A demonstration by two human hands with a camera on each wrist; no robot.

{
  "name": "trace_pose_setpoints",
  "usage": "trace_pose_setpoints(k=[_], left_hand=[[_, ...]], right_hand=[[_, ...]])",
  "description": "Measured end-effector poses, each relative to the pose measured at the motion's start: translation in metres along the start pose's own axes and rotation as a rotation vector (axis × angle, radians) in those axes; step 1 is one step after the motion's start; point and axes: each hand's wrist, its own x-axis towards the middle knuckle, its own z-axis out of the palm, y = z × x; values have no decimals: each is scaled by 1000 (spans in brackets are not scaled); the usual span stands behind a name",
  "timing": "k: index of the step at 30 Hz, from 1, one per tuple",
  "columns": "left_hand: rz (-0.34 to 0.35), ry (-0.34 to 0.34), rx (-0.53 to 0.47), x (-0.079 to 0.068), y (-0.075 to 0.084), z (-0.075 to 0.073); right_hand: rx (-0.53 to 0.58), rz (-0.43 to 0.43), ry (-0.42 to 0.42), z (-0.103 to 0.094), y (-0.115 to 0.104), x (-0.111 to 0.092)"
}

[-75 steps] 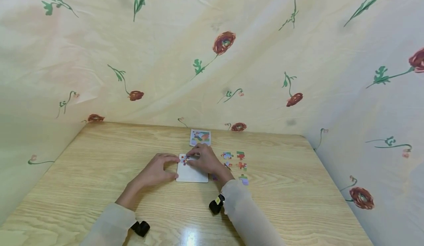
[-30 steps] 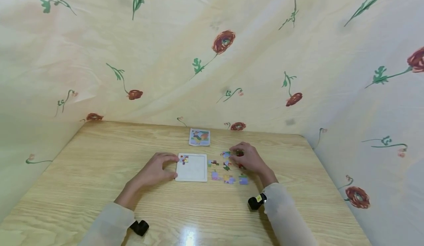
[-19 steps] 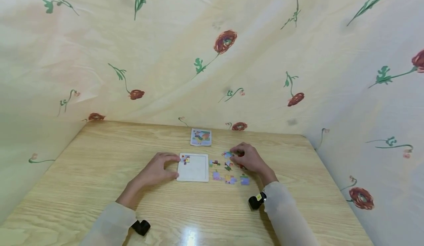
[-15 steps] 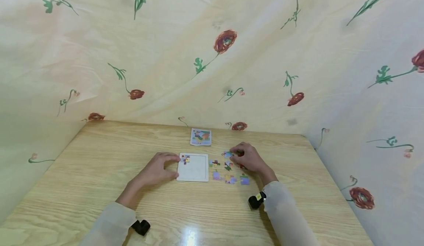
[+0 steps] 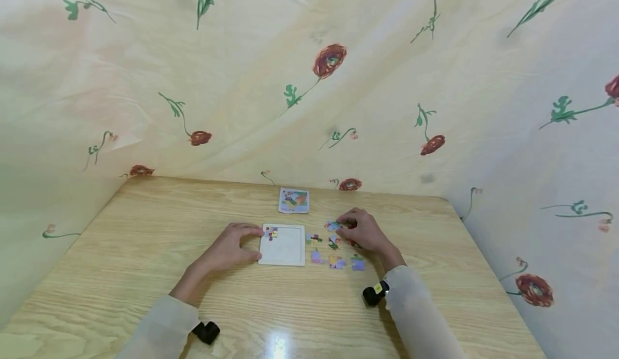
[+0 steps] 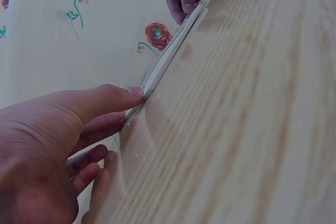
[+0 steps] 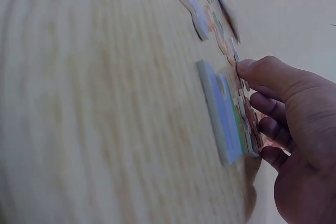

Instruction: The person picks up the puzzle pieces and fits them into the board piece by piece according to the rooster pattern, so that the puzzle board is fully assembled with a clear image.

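Note:
A white square puzzle tray [image 5: 282, 247] lies mid-table, a few colourful bits fitted in its upper left corner. My left hand [image 5: 231, 247] holds the tray's left side, thumb at the near corner and forefinger at the far one; the left wrist view shows the thumb [image 6: 134, 92] on its edge. To the right, my right hand [image 5: 361, 231] reaches over the loose jigsaw pieces. Its thumb and forefinger pinch a blue-and-green jigsaw piece [image 5: 332, 226] at the far row, partly hidden by the fingers. In the right wrist view the thumb [image 7: 245, 67] meets a piece's edge.
Several loose jigsaw pieces lie between tray and right hand, among them a lilac one [image 5: 316, 257] and a purple-green one [image 5: 358, 263]. Behind the tray lies a picture card [image 5: 294, 201] of a bird. Flowered cloth [image 5: 242, 79] hangs around the wooden table [image 5: 169, 214].
From the tray's upper left corner, my right hand has moved right to the loose pieces and stayed there for the last second. My left hand has kept its place on the tray.

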Motion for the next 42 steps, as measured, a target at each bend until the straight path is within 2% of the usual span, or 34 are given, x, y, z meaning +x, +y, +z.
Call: trace_pose_setpoints(k=[8, 15, 33, 42], left_hand=[[-9, 6, 13, 1, 1, 1], [-18, 7, 4, 2, 1, 1], [-16, 3, 1, 2, -1, 1], [-3, 2, 1, 2, -1, 1]], right_hand=[[2, 17, 28, -2, -5, 0], [16, -44, 64, -2, -20, 1], [27, -93, 37, 28, -51, 11], [81, -59, 7, 43, -61, 17]])
